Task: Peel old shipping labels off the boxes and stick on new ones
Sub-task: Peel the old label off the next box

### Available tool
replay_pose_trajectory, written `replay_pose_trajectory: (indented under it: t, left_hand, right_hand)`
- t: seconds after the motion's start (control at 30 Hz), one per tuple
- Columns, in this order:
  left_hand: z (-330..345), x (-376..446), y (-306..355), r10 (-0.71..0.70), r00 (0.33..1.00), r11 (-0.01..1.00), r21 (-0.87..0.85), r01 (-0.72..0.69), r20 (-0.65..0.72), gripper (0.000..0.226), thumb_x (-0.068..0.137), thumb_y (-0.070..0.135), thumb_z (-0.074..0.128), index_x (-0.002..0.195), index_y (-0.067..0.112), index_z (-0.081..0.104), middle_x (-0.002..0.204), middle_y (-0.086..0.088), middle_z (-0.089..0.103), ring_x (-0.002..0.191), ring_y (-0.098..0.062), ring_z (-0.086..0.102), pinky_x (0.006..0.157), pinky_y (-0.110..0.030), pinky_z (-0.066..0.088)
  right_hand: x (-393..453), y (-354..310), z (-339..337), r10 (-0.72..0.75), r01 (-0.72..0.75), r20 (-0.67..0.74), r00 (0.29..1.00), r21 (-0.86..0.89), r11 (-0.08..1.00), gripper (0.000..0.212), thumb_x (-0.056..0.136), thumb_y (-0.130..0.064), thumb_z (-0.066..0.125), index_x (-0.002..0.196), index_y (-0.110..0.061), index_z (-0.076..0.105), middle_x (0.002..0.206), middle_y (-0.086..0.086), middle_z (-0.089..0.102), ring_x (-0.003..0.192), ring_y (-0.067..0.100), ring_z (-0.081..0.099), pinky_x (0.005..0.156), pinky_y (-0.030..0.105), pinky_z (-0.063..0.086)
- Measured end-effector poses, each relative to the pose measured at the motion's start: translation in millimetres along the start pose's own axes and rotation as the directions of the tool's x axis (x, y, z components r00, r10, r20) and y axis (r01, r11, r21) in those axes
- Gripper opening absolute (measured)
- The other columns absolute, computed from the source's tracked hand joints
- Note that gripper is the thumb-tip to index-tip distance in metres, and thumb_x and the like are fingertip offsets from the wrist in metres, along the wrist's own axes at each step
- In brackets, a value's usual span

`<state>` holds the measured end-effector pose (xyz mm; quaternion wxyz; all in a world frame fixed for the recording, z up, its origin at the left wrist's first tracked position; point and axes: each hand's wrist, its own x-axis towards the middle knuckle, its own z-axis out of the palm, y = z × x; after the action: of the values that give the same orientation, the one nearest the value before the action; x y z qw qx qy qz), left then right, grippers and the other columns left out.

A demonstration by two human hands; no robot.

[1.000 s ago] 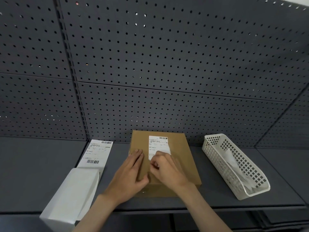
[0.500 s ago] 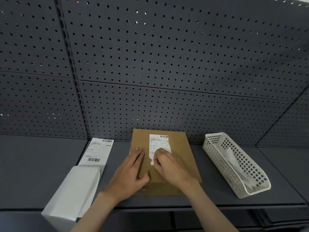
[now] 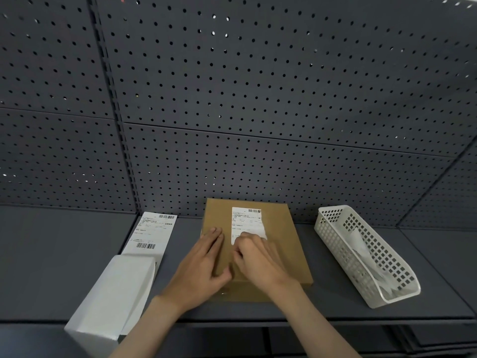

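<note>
Cardboard box (image 3: 278,244) lies on the grey shelf (image 3: 64,254), between a label sheet (image 3: 152,233) and a white basket (image 3: 361,254) holding papers. Left hand (image 3: 201,264) presses flat; right hand (image 3: 258,259) fingers pinch the label (image 3: 247,220).

Print on both shipping labels (image 3: 247,221) is illegible.

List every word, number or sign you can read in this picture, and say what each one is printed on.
None can be read.
White label on the brown cardboard box: barcode and print, too small and blurred.
White label sheet lying on the grey shelf: two barcodes and print, too blurred.
</note>
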<state>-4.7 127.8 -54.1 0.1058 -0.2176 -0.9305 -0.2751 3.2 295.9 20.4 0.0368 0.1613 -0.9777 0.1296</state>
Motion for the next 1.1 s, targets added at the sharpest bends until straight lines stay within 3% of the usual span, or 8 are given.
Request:
replay_pose_trajectory:
  t: [0.13, 0.3, 0.53, 0.7, 0.8, 0.9, 1.0, 1.1]
  left_hand:
    - [0.6, -0.3, -1.1, 0.003, 1.0, 1.0, -0.017, -0.003, -0.021, 0.085, 0.088, 0.056, 0.044, 0.156, 0.007, 0.028, 0.165, 0.003, 0.016, 0.151, 0.0, 0.001, 0.123, -0.022, 0.001]
    - [-0.1, -0.1, -0.3, 0.003, 1.0, 1.0, -0.017, -0.003, -0.022, 0.086, 0.088, 0.057, 0.044, 0.156, 0.007, 0.028, 0.165, 0.003, 0.017, 0.151, 0.0, 0.002, 0.123, -0.022, 0.002]
    - [-2.4, 0.4, 1.2, -0.002, 1.0, 1.0, -0.011, 0.001, -0.007, 0.087, 0.087, 0.057, 0.042, 0.156, 0.006, 0.026, 0.166, 0.002, 0.016, 0.152, -0.002, 0.001, 0.124, -0.024, 0.002]
    - [-2.9, 0.2, 2.9, -0.002, 1.0, 1.0, -0.008, 0.002, -0.017, 0.086, 0.087, 0.057, 0.041, 0.156, 0.006, 0.027, 0.165, 0.003, 0.016, 0.151, 0.0, 0.002, 0.122, -0.019, -0.002]
    - [-2.6, 0.1, 3.0, -0.002, 1.0, 1.0, -0.01, 0.002, -0.016, 0.086, 0.088, 0.057, 0.042, 0.156, 0.007, 0.026, 0.166, 0.003, 0.015, 0.15, 0.001, 0.001, 0.121, -0.017, -0.002]
    - [-1.2, 0.4, 1.3, -0.009, 1.0, 1.0, -0.01, 0.009, -0.009, 0.087, 0.087, 0.058, 0.04, 0.156, 0.007, 0.026, 0.166, 0.003, 0.014, 0.15, 0.001, 0.001, 0.12, -0.015, -0.004]
    - [-1.2, 0.8, 1.3, -0.017, 1.0, 1.0, -0.006, 0.017, -0.004, 0.088, 0.086, 0.059, 0.04, 0.156, 0.008, 0.026, 0.166, 0.004, 0.014, 0.15, 0.002, -0.001, 0.12, -0.015, -0.004]
    - [-2.7, 0.9, 2.6, -0.019, 1.0, 1.0, -0.001, 0.019, 0.012, 0.09, 0.086, 0.061, 0.036, 0.157, 0.009, 0.023, 0.166, 0.006, 0.011, 0.149, 0.004, -0.005, 0.12, -0.015, -0.006]
  right_hand:
    - [-4.7, -12.4, 0.0, 0.024, -0.02, 0.075, 0.997, -0.054, 0.998, 0.015, 0.093, 0.002, 0.044, 0.097, -0.013, 0.046, 0.112, 0.009, 0.052, 0.106, 0.035, 0.053, 0.08, 0.036, 0.029]
    - [-0.5, -14.7, 1.2, 0.045, -0.03, 0.147, 0.988, -0.099, 0.995, 0.03, 0.094, 0.005, 0.047, 0.123, -0.003, 0.048, 0.123, 0.015, 0.051, 0.113, 0.038, 0.054, 0.09, 0.044, 0.04]
    - [6.3, -8.7, -2.6, 0.033, -0.016, 0.202, 0.979, -0.085, 0.996, 0.02, 0.093, 0.004, 0.044, 0.111, -0.006, 0.046, 0.109, 0.012, 0.047, 0.101, 0.038, 0.054, 0.079, 0.04, 0.034]
    - [2.5, 11.2, 5.0, -0.001, -0.001, 0.029, 1.0, 0.053, 0.999, 0.012, 0.105, -0.009, 0.042, 0.097, -0.017, 0.047, 0.1, -0.001, 0.051, 0.083, 0.024, 0.054, 0.074, 0.042, 0.047]
    - [0.7, 24.3, 9.7, 0.046, -0.03, -0.09, 0.995, 0.166, 0.986, 0.019, 0.108, -0.031, 0.043, 0.106, -0.021, 0.059, 0.101, -0.008, 0.059, 0.082, 0.017, 0.059, 0.075, 0.043, 0.052]
    - [-0.8, 27.0, 13.4, 0.035, -0.029, -0.051, 0.998, 0.12, 0.992, 0.031, 0.1, -0.048, 0.053, 0.118, -0.026, 0.066, 0.106, -0.011, 0.059, 0.085, 0.015, 0.063, 0.074, 0.04, 0.054]
    - [1.0, 24.0, 19.0, 0.05, -0.033, -0.103, 0.993, 0.161, 0.986, 0.022, 0.098, -0.039, 0.063, 0.101, -0.023, 0.076, 0.097, -0.012, 0.06, 0.078, 0.01, 0.06, 0.068, 0.039, 0.055]
    - [3.4, 20.9, 21.6, 0.038, -0.022, -0.126, 0.991, 0.132, 0.991, 0.019, 0.098, -0.026, 0.058, 0.086, -0.02, 0.071, 0.092, -0.011, 0.057, 0.075, 0.01, 0.057, 0.065, 0.041, 0.054]
